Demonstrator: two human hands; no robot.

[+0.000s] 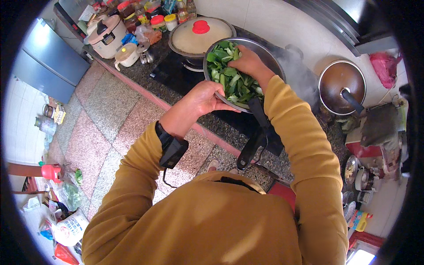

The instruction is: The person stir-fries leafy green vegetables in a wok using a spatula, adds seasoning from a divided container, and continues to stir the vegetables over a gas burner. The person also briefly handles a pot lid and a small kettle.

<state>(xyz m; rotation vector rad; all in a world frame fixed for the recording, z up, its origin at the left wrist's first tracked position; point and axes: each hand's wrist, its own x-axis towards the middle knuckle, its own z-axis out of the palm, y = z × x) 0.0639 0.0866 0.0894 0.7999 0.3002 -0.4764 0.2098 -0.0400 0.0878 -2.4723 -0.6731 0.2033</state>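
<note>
Tilted over the cooktop (pixel 172 79) is a round metal basin (pixel 265 49) with cut leafy greens (pixel 235 82) heaped on its left and near side. My left hand (pixel 208 97) grips the basin's near-left rim, thumb inside and fingers underneath. My right hand (pixel 248 61) reaches into the basin, its fingers curled on some of the greens. A black handle (pixel 246 154) extends towards the counter's front edge below the basin; what it joins is hidden. Steam (pixel 296 78) rises just right of the basin.
A lidded pan (pixel 202 36) with a red knob stands behind-left. Left of it are a rice cooker (pixel 107 36), a small cream pot (pixel 127 54) and several jars (pixel 158 23). A brown glass lid (pixel 342 87) leans on the right wall, with dishes (pixel 351 169) farther down.
</note>
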